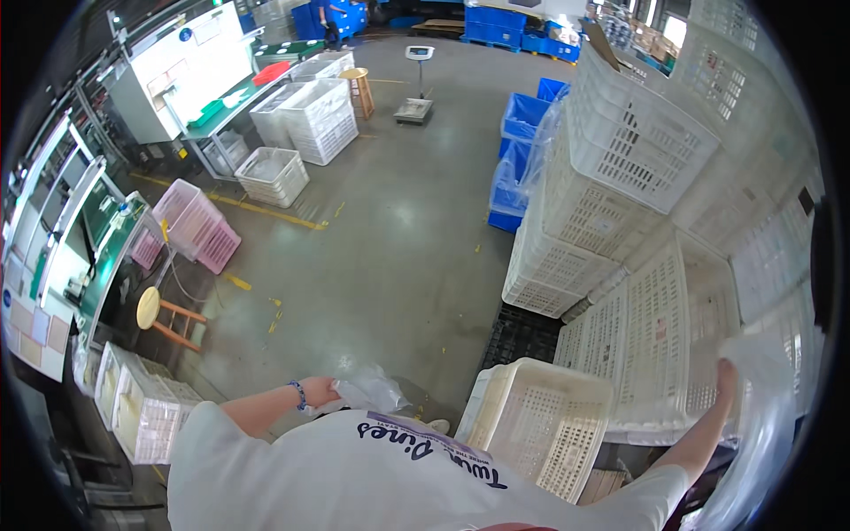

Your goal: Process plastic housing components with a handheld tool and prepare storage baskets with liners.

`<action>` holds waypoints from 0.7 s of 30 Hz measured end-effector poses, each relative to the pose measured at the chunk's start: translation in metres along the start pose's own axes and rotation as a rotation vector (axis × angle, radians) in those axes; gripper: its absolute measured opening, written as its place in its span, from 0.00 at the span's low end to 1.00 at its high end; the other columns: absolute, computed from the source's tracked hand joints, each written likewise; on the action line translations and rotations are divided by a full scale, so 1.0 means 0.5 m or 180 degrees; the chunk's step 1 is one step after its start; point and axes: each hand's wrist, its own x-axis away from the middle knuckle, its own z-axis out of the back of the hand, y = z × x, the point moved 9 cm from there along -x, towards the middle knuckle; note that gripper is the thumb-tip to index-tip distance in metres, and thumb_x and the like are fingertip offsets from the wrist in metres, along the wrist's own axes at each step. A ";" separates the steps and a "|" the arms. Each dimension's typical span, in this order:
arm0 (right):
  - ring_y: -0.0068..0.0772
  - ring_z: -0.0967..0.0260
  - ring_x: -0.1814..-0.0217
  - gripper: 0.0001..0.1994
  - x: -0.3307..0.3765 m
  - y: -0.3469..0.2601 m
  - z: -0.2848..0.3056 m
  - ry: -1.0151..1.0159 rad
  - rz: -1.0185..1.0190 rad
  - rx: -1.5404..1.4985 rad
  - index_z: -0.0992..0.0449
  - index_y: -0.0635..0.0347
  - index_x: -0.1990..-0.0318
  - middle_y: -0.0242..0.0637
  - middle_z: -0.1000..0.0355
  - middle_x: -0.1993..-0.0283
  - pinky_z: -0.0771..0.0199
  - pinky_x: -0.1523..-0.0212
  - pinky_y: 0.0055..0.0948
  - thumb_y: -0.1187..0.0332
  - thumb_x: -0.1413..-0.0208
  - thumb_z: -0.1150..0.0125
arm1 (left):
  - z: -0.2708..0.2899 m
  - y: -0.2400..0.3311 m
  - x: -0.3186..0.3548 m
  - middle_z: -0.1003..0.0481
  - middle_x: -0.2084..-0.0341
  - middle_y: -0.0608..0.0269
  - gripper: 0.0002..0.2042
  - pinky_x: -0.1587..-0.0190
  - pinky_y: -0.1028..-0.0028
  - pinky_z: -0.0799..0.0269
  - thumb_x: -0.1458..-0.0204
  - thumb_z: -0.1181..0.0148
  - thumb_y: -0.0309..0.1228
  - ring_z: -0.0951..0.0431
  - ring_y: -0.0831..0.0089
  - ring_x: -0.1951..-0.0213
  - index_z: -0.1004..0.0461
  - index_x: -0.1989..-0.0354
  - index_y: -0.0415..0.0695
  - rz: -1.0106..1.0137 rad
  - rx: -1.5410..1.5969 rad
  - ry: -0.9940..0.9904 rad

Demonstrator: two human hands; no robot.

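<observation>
My left hand, with a beaded bracelet at the wrist, is closed on a crumpled clear plastic bag in front of my body. My right hand reaches out to the right, beside the tall white crates. Clear plastic film hangs right at that hand, and its fingers are blurred and partly covered, so their grip does not show. Between my arms stands an open white perforated crate. Larger white crates stand just beyond it, near my right forearm.
A high stack of white crates rises on the right, with blue bins beside it. On the left are pink crates, a wooden stool and green-topped workbenches. A floor scale stands farther off.
</observation>
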 end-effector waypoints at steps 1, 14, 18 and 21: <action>0.46 0.37 0.46 0.18 -0.015 -0.205 -0.076 -0.0117 0.0363 -0.0200 0.30 0.58 0.51 0.45 0.34 0.46 0.33 0.52 0.41 0.58 0.42 0.57 | 0.007 0.008 0.062 0.25 0.69 0.53 0.16 0.67 0.66 0.29 0.50 0.48 0.41 0.24 0.62 0.69 0.30 0.57 0.44 0.0155 -0.0128 0.0577; 0.41 0.43 0.40 0.40 0.755 -1.241 -0.009 -0.1099 0.2758 -0.3882 0.39 0.59 0.43 0.42 0.40 0.41 0.38 0.45 0.35 0.78 0.71 0.31 | 0.192 0.607 -0.007 0.31 0.62 0.62 0.15 0.65 0.63 0.29 0.58 0.47 0.30 0.26 0.58 0.64 0.31 0.58 0.48 -0.2587 -0.1112 0.0749; 0.46 0.31 0.58 0.21 0.783 -1.246 -0.183 -0.0636 0.1758 -0.3644 0.29 0.61 0.57 0.44 0.29 0.60 0.31 0.58 0.36 0.79 0.65 0.40 | 0.254 0.656 0.053 0.32 0.62 0.61 0.13 0.66 0.64 0.29 0.56 0.47 0.30 0.26 0.60 0.65 0.31 0.59 0.48 -0.3481 -0.0811 0.0541; 0.48 0.31 0.63 0.12 0.817 -1.183 -0.176 -0.0241 0.1071 -0.2984 0.25 0.61 0.68 0.44 0.29 0.66 0.31 0.62 0.36 0.79 0.65 0.45 | 0.282 0.604 0.040 0.31 0.64 0.57 0.11 0.68 0.62 0.30 0.55 0.46 0.30 0.26 0.59 0.68 0.31 0.62 0.45 -0.3499 -0.1365 0.0444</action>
